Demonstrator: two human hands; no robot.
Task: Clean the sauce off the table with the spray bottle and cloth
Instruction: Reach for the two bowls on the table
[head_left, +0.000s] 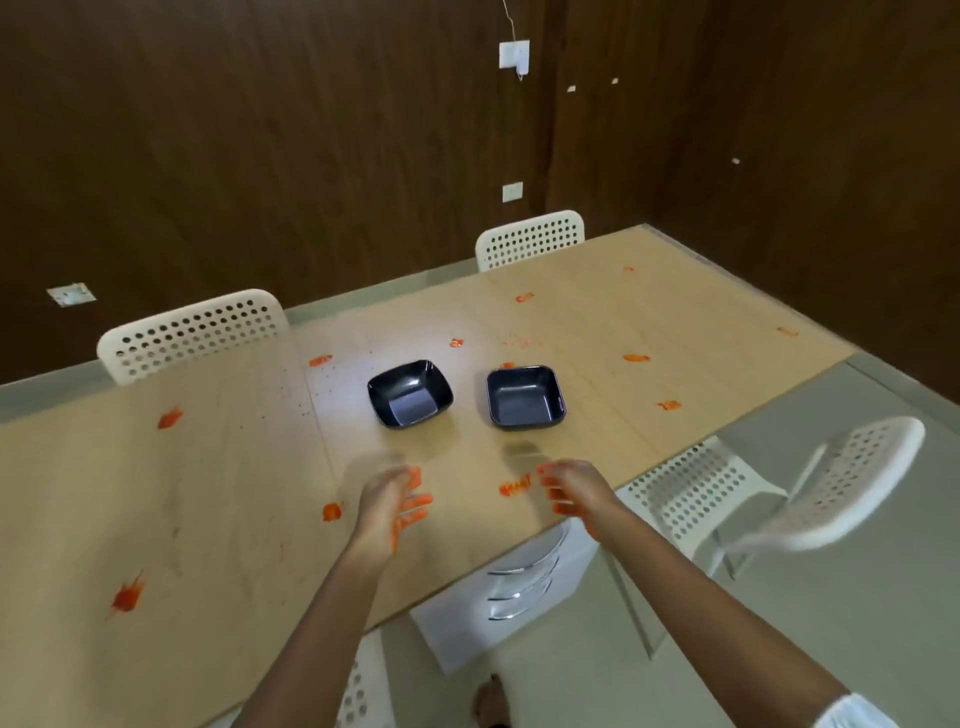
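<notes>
Orange sauce smears dot the light wooden table (218, 519): one at the near left (125, 596), one beside my left hand (331, 512), one between my hands (515, 487), and several farther back and to the right. My left hand (392, 501) and my right hand (569, 491) hover over the table's near edge, fingers loosely spread and coated in orange sauce, holding nothing. No spray bottle or cloth is in view.
Two empty dark square bowls (410, 393) (525, 396) sit side by side mid-table just beyond my hands. White perforated chairs stand at the far side (192, 332) (530, 239) and at the right (810, 499). A white drawer unit (519, 587) sits under the table.
</notes>
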